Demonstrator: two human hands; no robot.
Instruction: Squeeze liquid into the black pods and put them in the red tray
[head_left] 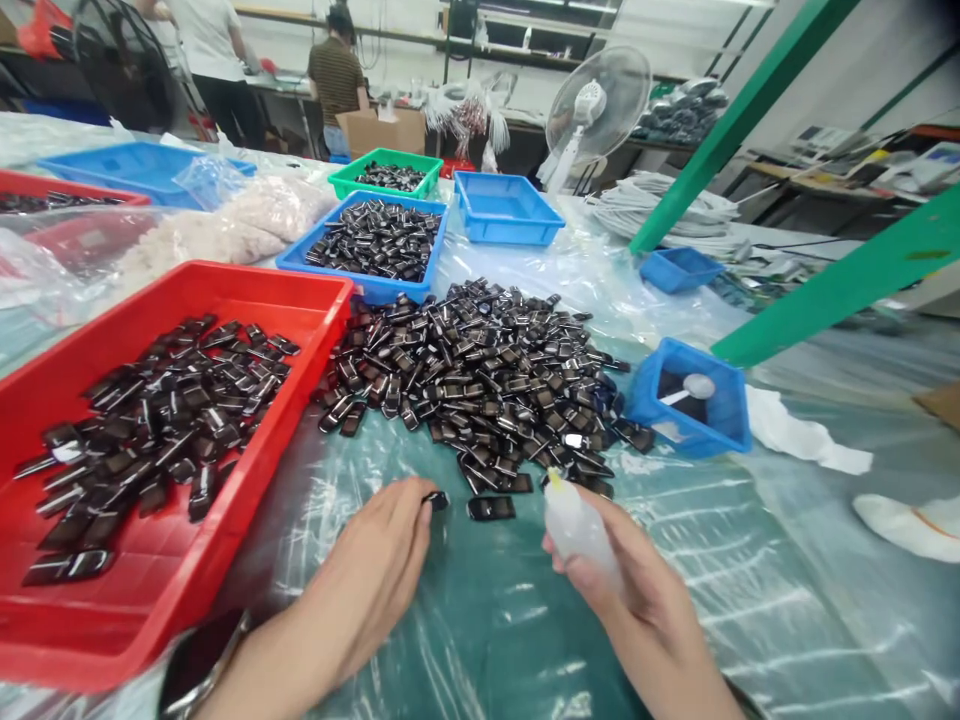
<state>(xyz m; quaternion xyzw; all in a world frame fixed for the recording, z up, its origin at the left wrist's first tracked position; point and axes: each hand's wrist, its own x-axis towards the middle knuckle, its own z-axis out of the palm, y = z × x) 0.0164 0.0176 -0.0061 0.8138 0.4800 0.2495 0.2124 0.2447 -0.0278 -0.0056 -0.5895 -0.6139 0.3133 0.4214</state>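
- In the head view, the left hand point(386, 550) is pinched around one small black piece point(437, 500), held low over the plastic-covered table point(495, 620) between the big red tray and the right hand.
- The right hand point(637, 580) is wrapped around a white squeeze bottle point(583, 535), its yellow tip point(554, 477) pointing up and away from the person, just in front of the heap.
- A single loose piece point(491, 508) lies flat on the table between the two hands, near the edge of a large heap of black pieces point(495, 370).
- The big red tray point(304, 400), left of the heap, holds many more such pieces.
- Behind the heap are a blue tray point(437, 270) and a green tray point(431, 185), both filled with dark pieces, and an empty blue tray point(510, 212).
- Right of the heap, a small blue bin point(705, 430) holds a white spoon-like item point(697, 387) and something dark.
- A white cloth point(810, 435) lies beside this bin.
- Farther back are a white fan point(592, 105) and two people, one in a white top point(206, 40), the other in a striped top point(334, 85).
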